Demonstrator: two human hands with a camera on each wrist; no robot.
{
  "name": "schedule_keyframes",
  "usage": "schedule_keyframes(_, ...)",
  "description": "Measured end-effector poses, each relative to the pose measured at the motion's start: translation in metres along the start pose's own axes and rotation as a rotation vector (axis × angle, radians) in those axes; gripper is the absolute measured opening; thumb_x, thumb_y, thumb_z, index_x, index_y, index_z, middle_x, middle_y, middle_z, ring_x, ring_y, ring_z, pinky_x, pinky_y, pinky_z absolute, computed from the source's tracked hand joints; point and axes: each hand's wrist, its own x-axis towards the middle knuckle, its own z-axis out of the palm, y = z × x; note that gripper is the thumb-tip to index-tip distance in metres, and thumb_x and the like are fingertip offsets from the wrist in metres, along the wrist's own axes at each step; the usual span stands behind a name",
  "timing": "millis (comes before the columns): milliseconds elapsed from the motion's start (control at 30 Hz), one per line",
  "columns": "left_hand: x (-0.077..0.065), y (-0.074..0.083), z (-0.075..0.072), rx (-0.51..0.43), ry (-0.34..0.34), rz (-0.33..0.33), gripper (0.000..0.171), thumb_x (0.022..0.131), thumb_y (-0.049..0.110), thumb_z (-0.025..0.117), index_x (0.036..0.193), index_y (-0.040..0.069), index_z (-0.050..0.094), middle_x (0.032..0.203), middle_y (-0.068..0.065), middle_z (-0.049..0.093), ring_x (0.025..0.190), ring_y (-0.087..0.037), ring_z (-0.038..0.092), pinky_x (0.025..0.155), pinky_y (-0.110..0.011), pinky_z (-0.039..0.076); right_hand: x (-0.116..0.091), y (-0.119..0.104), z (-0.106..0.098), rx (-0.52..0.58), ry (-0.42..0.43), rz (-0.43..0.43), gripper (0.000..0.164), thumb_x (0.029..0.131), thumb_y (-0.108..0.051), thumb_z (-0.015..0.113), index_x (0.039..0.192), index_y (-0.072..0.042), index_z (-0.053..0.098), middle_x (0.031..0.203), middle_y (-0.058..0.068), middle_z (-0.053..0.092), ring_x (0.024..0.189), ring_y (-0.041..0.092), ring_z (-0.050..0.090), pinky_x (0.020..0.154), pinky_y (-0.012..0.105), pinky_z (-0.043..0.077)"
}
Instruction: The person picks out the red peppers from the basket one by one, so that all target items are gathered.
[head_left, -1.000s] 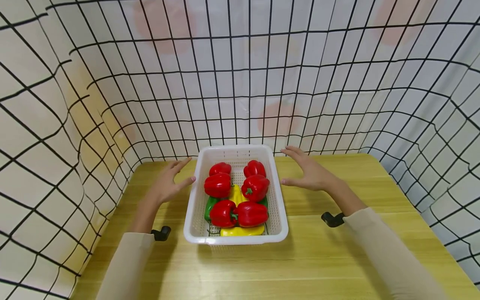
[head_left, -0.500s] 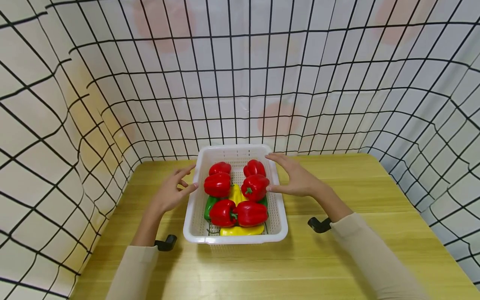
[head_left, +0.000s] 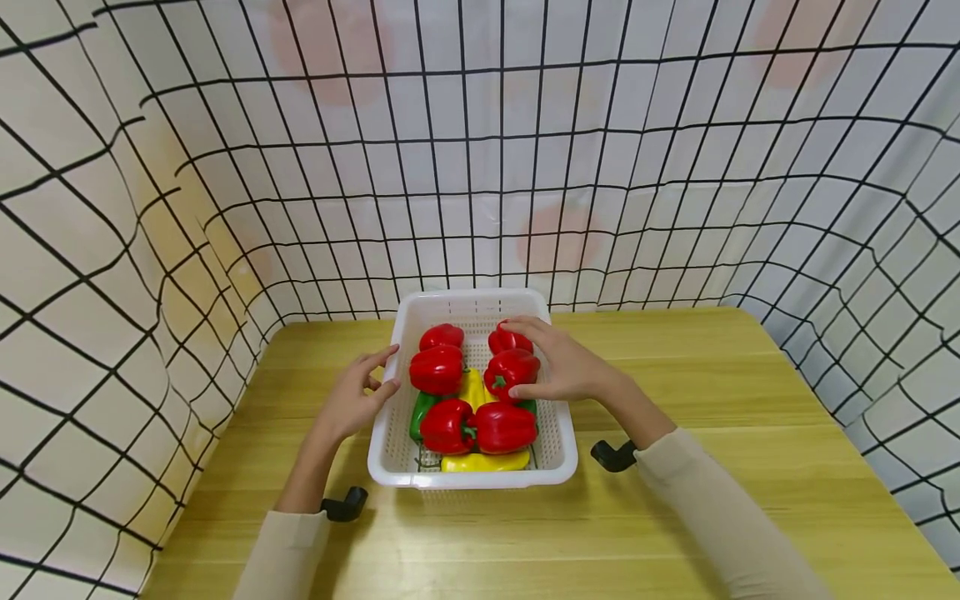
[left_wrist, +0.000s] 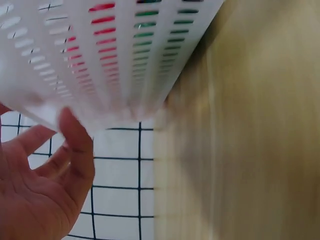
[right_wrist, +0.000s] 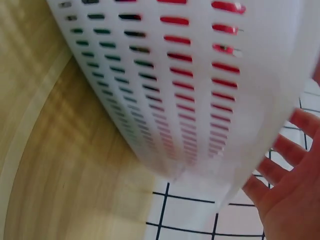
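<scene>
A white plastic basket holds several red bell peppers, with yellow peppers and a green pepper partly hidden beneath. At its left rim is my left hand, fingertips touching or very near the edge; the left wrist view shows its bent thumb and spread fingers beside the perforated wall. My right hand reaches over the right rim with spread fingers. Its fingertips are at two red peppers on the right, the nearer red pepper by the thumb; contact cannot be judged.
The basket stands on a wooden table. A black wire grid with pale cloth behind it encloses the table's back and sides. Dark wrist mounts stick out from both wrists.
My right hand has moved left, from outside the basket to above the peppers on its right. My left hand has shifted slightly right and nearer, up to the left rim. The basket stays put.
</scene>
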Motion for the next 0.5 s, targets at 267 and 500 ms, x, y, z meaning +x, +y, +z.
schedule_keyframes(267, -0.001, 0.007, 0.011, -0.112, 0.046, -0.051, 0.058, 0.099, 0.011, 0.058, 0.156, 0.009, 0.045, 0.126, -0.023, 0.054, 0.103, -0.042, 0.072, 0.078, -0.044, 0.065, 0.009, -0.003, 0.011, -0.03, -0.072, 0.032, 0.09, 0.078, -0.038, 0.085, 0.156, -0.025, 0.042, 0.166, 0.008, 0.033, 0.148, 0.035, 0.036, 0.106, 0.059, 0.052)
schedule_keyframes(500, -0.001, 0.011, 0.019, -0.111, 0.103, -0.126, 0.058, 0.1, 0.013, 0.055, 0.157, 0.014, 0.046, 0.127, -0.021, 0.056, 0.105, -0.039, 0.068, 0.073, -0.041, 0.066, 0.016, -0.003, 0.018, -0.072, -0.144, 0.014, 0.084, 0.079, -0.033, 0.082, 0.154, -0.017, 0.046, 0.162, 0.006, 0.039, 0.145, 0.032, 0.04, 0.106, 0.056, 0.053)
